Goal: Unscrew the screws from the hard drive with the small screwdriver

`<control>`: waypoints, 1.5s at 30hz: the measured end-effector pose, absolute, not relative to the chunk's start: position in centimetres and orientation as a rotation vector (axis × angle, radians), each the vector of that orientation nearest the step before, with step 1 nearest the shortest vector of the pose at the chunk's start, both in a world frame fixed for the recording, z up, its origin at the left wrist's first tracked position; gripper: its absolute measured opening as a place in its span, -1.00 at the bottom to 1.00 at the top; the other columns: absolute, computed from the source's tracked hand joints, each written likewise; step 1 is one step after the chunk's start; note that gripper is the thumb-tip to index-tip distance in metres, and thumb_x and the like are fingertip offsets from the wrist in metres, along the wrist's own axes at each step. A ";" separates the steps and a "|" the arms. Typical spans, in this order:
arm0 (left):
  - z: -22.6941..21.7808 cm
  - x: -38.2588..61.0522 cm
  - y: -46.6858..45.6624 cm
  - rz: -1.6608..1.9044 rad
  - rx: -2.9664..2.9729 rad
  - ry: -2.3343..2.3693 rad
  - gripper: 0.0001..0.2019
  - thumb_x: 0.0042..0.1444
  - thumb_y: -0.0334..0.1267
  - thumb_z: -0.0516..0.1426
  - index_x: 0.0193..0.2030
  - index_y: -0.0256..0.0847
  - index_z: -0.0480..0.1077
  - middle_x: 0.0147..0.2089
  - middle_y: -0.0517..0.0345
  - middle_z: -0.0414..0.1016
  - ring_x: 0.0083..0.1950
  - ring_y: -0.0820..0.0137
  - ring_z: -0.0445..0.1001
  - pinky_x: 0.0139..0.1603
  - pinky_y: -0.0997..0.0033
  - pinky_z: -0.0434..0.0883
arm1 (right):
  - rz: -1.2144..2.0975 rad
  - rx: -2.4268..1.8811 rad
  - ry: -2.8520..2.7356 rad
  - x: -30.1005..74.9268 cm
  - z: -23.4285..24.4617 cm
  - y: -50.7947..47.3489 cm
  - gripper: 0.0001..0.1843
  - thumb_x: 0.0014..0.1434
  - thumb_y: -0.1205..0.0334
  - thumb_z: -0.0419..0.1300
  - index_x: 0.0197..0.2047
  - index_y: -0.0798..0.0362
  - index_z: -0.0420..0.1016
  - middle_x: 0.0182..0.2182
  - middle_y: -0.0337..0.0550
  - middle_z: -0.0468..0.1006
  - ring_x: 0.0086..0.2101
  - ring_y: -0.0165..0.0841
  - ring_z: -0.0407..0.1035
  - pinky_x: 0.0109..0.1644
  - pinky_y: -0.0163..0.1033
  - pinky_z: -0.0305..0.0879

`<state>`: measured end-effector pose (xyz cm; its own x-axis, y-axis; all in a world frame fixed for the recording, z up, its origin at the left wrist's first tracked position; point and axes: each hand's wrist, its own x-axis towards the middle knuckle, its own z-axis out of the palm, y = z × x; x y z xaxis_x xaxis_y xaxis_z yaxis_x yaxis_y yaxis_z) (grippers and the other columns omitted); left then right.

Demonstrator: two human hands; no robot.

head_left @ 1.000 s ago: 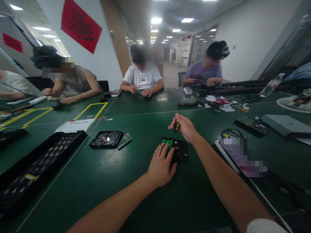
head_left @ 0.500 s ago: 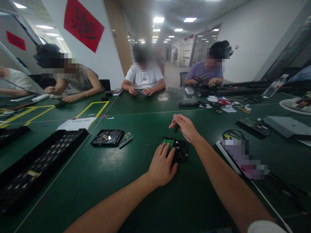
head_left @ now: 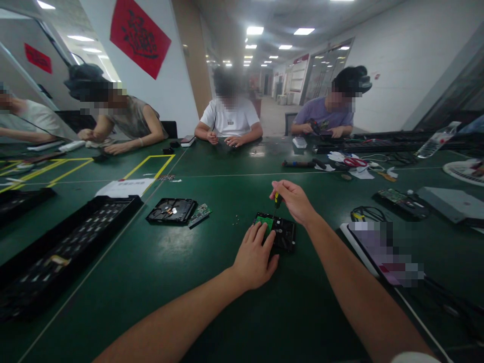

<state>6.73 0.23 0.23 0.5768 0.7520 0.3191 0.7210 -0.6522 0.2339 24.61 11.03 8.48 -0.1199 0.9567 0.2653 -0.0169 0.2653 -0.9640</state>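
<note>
A black hard drive (head_left: 286, 236) with a green circuit board (head_left: 263, 220) lies flat on the green table in front of me. My left hand (head_left: 255, 254) rests on it with fingers spread over the board and the drive's near left side. Above the drive, my right hand (head_left: 293, 200) is closed around a yellow and black screwdriver (head_left: 278, 200), held upright. Its tip points down at the board's right edge; whether it touches a screw is too small to tell. Tiny screws (head_left: 236, 221) lie just left of the drive.
Another hard drive (head_left: 171, 210) and a loose circuit board (head_left: 200, 214) lie left, beside a long black tray (head_left: 71, 247). At right are a phone (head_left: 381, 252), wire-handled pliers (head_left: 366, 213), a drive with its board (head_left: 401, 201) and a grey box (head_left: 449, 204). Several people sit across the table.
The whole view has shifted slightly, so things appear a little farther right. My left hand stays on the hard drive, and my right hand keeps the screwdriver over it.
</note>
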 end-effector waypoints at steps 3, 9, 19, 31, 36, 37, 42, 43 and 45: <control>0.2 6.7 0.2 0.617 2.714 1.266 -0.33 0.25 -0.05 0.13 0.46 -0.22 0.17 0.51 -0.21 0.11 0.54 -0.10 0.03 0.52 -0.24 0.07 | 1.095 -0.928 -1.399 24.5 8.5 11.0 -0.50 0.23 -0.33 0.25 -0.35 -0.03 0.48 -0.44 -0.19 0.56 -0.36 -0.30 0.45 -0.14 -0.17 0.34; 0.1 6.6 0.3 0.614 2.716 1.260 -0.34 0.26 -0.06 0.12 0.46 -0.22 0.17 0.51 -0.20 0.11 0.55 -0.09 0.02 0.52 -0.25 0.06 | 1.169 -0.844 -1.267 24.0 8.1 11.2 -0.43 0.20 -0.43 0.20 -0.34 -0.05 0.40 -0.54 -0.27 0.46 -0.46 -0.32 0.41 -0.14 -0.12 0.38; 0.2 6.7 0.3 0.613 2.726 1.264 -0.33 0.26 -0.06 0.13 0.46 -0.24 0.17 0.51 -0.24 0.12 0.53 -0.12 0.04 0.50 -0.27 0.09 | 1.076 -0.947 -1.395 24.1 8.0 11.1 -0.53 0.23 -0.28 0.29 -0.36 -0.02 0.44 -0.45 -0.23 0.55 -0.38 -0.34 0.39 -0.16 -0.20 0.28; 0.0 6.7 0.3 0.631 2.728 1.262 -0.34 0.27 -0.06 0.11 0.46 -0.23 0.18 0.50 -0.22 0.12 0.54 -0.11 0.03 0.51 -0.25 0.08 | 1.125 -0.901 -1.431 24.6 8.5 10.8 -0.49 0.27 -0.31 0.22 -0.34 -0.01 0.52 -0.41 -0.17 0.58 -0.33 -0.32 0.44 -0.15 -0.20 0.31; 0.0 6.8 0.3 0.630 2.725 1.268 -0.35 0.27 -0.07 0.12 0.46 -0.22 0.17 0.50 -0.21 0.13 0.54 -0.11 0.03 0.49 -0.27 0.11 | 1.243 -0.781 -1.328 23.8 8.3 10.8 -0.37 0.25 -0.42 0.14 -0.44 0.00 0.46 -0.52 -0.21 0.46 -0.40 -0.30 0.43 -0.15 -0.15 0.35; 0.0 6.8 0.3 0.624 2.727 1.271 -0.35 0.27 -0.06 0.12 0.46 -0.22 0.18 0.50 -0.22 0.13 0.54 -0.11 0.03 0.49 -0.28 0.11 | 1.260 -0.747 -1.310 23.7 8.3 10.8 -0.37 0.25 -0.43 0.14 -0.46 -0.01 0.44 -0.55 -0.24 0.42 -0.42 -0.31 0.42 -0.14 -0.14 0.35; -0.1 6.8 0.3 0.612 2.736 1.273 -0.34 0.27 -0.05 0.11 0.46 -0.24 0.18 0.50 -0.23 0.13 0.53 -0.12 0.04 0.50 -0.27 0.10 | 1.296 -0.724 -1.268 23.5 8.2 10.7 -0.51 0.22 -0.30 0.29 -0.39 -0.03 0.41 -0.56 -0.33 0.38 -0.45 -0.35 0.39 -0.07 -0.12 0.37; -0.1 6.8 0.3 0.614 2.736 1.273 -0.34 0.27 -0.06 0.12 0.46 -0.24 0.18 0.50 -0.23 0.13 0.53 -0.12 0.04 0.50 -0.27 0.10 | 1.294 -0.739 -1.267 23.6 8.2 10.6 -0.54 0.20 -0.26 0.33 -0.36 -0.03 0.42 -0.56 -0.34 0.39 -0.44 -0.34 0.41 -0.06 -0.12 0.37; -0.1 6.9 0.3 0.616 2.735 1.275 -0.34 0.26 -0.06 0.12 0.46 -0.23 0.18 0.50 -0.23 0.12 0.53 -0.12 0.04 0.50 -0.28 0.10 | 1.277 -0.772 -1.272 23.7 8.2 10.6 -0.57 0.19 -0.21 0.36 -0.34 -0.03 0.42 -0.53 -0.32 0.45 -0.39 -0.33 0.46 -0.05 -0.14 0.36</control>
